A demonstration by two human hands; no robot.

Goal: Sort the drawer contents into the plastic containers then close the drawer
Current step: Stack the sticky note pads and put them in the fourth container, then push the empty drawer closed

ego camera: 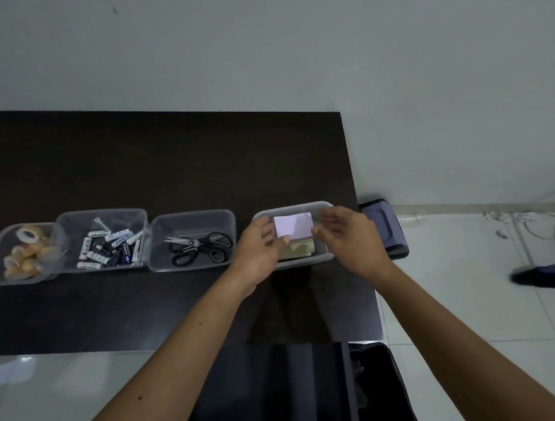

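Head view: we are holding a pale lilac pad of notes [293,225] over the rightmost container [327,256], left hand [258,245] pinching its left edge, right hand [349,237] its right edge, so it is going in flat onto the yellowish pad [298,250] already lying there. Fingers on both hands are only loosely curled, thumbs closing on the pad. We are keeping like with like: tape rolls [25,256], batteries [108,248] and scissors [199,248] are each sitting in their own tub along the dark table [131,162]. The drawer [319,391] below is standing open; its contents are too dark to read.
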